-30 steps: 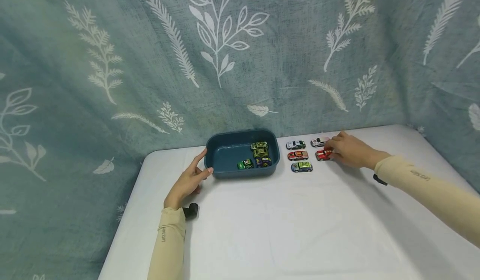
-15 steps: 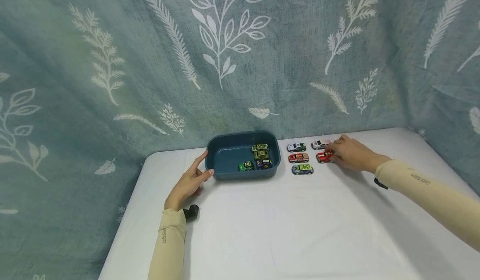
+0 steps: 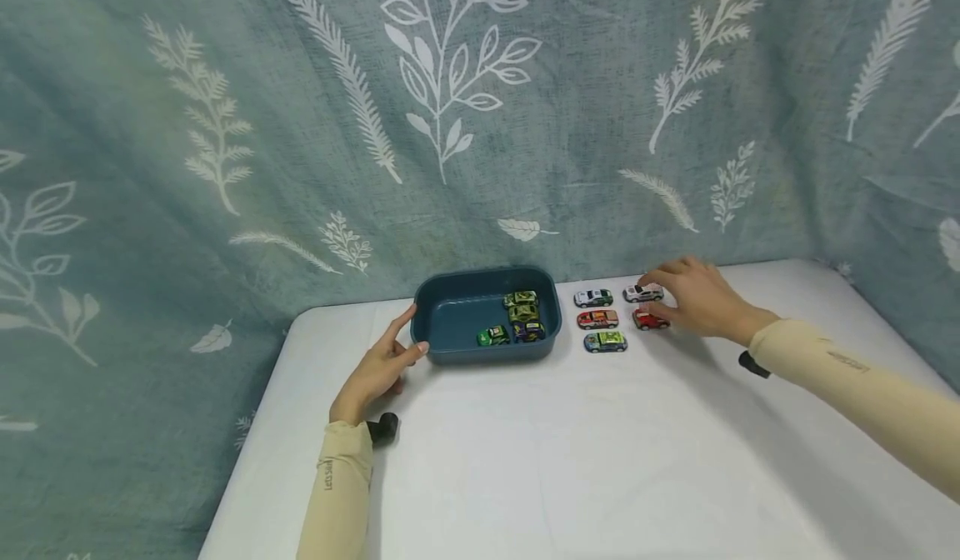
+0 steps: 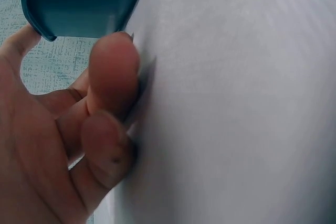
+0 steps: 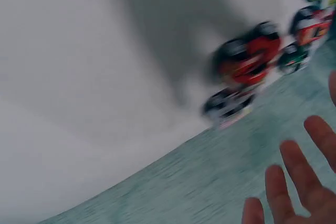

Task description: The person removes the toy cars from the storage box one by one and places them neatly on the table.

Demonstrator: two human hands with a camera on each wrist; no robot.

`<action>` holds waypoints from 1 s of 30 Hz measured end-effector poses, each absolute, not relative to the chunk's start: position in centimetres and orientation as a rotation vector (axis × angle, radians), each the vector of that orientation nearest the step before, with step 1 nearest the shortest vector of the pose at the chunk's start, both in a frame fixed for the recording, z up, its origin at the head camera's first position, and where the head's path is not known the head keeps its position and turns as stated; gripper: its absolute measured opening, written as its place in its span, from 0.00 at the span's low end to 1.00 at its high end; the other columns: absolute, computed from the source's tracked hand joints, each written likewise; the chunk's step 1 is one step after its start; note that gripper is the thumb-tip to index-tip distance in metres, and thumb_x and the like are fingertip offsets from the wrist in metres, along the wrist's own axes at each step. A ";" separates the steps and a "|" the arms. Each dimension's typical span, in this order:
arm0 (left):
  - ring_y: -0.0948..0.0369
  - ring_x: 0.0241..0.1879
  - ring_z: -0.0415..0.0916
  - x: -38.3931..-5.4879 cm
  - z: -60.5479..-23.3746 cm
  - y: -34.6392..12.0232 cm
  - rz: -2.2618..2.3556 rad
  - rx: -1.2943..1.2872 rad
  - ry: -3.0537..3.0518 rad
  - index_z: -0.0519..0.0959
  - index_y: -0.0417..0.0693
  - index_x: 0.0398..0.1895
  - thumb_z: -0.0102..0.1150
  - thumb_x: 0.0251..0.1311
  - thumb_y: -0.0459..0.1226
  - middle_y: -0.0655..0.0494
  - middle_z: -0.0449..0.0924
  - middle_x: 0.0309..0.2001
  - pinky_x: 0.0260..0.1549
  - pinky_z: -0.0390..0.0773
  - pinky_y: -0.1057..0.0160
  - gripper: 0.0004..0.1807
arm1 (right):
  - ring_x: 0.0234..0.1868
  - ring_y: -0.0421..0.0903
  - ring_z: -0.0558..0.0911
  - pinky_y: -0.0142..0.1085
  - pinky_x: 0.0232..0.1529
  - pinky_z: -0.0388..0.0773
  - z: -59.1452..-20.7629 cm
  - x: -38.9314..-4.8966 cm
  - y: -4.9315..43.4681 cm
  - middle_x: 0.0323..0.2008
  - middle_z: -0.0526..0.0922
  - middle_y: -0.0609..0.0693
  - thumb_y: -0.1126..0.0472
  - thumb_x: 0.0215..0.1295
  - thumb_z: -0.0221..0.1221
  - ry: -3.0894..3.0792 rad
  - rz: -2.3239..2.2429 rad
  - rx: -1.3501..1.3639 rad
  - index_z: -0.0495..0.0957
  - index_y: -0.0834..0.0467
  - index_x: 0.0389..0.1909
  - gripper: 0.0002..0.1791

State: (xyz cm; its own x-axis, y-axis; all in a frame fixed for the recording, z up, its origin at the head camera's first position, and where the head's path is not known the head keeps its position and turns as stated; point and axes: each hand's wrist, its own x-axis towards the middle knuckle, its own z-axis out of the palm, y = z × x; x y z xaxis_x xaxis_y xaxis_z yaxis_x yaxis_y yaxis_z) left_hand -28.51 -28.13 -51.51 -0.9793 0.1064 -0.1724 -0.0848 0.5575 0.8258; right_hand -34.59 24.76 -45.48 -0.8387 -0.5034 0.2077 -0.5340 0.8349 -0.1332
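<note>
My left hand touches the left end of a dark teal tray, index finger and thumb apart at its rim; its other fingers hang loosely bent in the left wrist view. Several green, camouflage and purple toy cars sit in the tray's right part. Over a red toy car hovers my right hand, holding nothing. Its fingers are spread well apart from the cars in the right wrist view. Just behind the red car is a white toy car.
Between the tray and the red car stand a white-and-green car, an orange-red car and a blue-and-yellow car in a column. A patterned green curtain rises behind the white-covered table.
My right hand has let go of the red car, lifted slightly and spread its fingers. The red car stays beside the column, before the white car. My left hand keeps its place at the tray.
</note>
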 end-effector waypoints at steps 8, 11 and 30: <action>0.56 0.18 0.68 -28.6 -51.6 -28.4 1.410 0.019 2.568 0.52 0.96 0.80 0.64 0.70 0.62 0.45 0.75 0.41 0.23 0.75 0.59 0.42 | 0.67 0.69 0.71 0.72 0.61 0.67 -44.0 -35.4 18.2 0.68 0.77 0.63 0.48 0.69 0.70 -2.767 0.457 0.834 0.90 0.51 0.50 0.15; 0.56 0.18 0.68 -28.5 -51.5 -28.4 1.421 0.020 2.560 0.52 0.97 0.79 0.64 0.69 0.63 0.45 0.74 0.41 0.23 0.75 0.59 0.42 | 0.70 0.69 0.69 0.73 0.65 0.62 -43.5 -35.8 15.5 0.72 0.74 0.62 0.47 0.68 0.71 -2.777 0.547 0.890 0.91 0.51 0.49 0.15; 0.56 0.17 0.68 -28.5 -51.7 -28.4 1.428 0.038 2.571 0.52 0.96 0.80 0.63 0.71 0.60 0.45 0.75 0.41 0.22 0.75 0.59 0.40 | 0.77 0.67 0.60 0.70 0.67 0.61 -42.1 -37.1 4.6 0.79 0.66 0.62 0.46 0.60 0.78 -2.949 0.564 1.254 0.93 0.46 0.44 0.15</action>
